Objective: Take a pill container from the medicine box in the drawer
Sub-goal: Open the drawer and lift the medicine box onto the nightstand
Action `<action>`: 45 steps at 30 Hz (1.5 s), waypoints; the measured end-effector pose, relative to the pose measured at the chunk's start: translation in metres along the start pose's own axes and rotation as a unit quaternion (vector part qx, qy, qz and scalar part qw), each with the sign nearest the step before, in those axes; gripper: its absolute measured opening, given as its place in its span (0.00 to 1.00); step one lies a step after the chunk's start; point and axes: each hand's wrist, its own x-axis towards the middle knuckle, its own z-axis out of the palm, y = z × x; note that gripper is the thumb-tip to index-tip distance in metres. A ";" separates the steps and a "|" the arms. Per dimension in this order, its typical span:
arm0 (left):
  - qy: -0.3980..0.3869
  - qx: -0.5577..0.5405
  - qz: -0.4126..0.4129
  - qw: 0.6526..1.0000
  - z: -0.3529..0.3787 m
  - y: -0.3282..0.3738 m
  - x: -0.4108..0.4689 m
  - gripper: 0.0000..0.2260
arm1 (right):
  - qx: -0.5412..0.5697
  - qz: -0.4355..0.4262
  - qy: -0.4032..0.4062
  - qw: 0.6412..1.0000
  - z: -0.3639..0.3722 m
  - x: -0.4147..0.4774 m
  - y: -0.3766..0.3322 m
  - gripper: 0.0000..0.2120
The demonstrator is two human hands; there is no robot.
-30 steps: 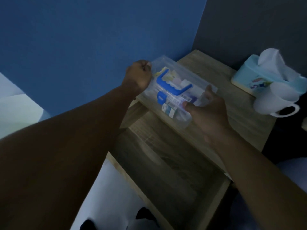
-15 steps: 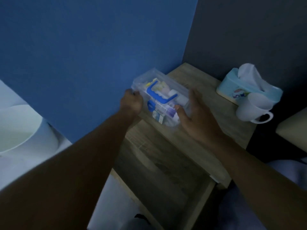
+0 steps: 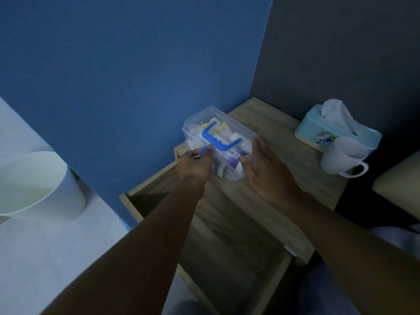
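A clear plastic medicine box (image 3: pixel 236 127) with a blue handle (image 3: pixel 218 139) rests on the top of the wooden nightstand (image 3: pixel 284 178), near its left edge. Packets and small boxes show through its lid. My left hand (image 3: pixel 194 165) pinches the blue latch (image 3: pixel 203 152) on the box's near-left side. My right hand (image 3: pixel 266 171) lies against the box's right end, fingers extended, thumb on the near side. The drawer (image 3: pixel 227 246) below stands pulled out, its inside dark. No single pill container can be told apart.
A light blue tissue box (image 3: pixel 318 133) stands at the nightstand's back right, a white mug (image 3: pixel 341 159) in front of it. A white bin (image 3: pixel 41 185) sits on the floor at left. Blue wall behind, dark wall to the right.
My left hand moved from the box's far-left corner to the blue latch on its near side. The right hand stays at the right end. The camera has pulled back.
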 end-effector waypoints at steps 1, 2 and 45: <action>0.000 0.001 -0.001 1.000 0.000 0.000 0.001 0.20 | -0.005 -0.001 0.002 1.000 0.000 0.000 0.001 0.34; -0.001 0.002 0.001 1.000 -0.001 0.000 0.002 0.20 | -0.009 -0.001 0.003 1.000 0.000 0.000 0.001 0.34; -0.118 0.482 0.395 0.773 -0.016 -0.011 0.015 0.37 | 0.234 -0.031 0.159 0.959 -0.070 0.038 0.001 0.16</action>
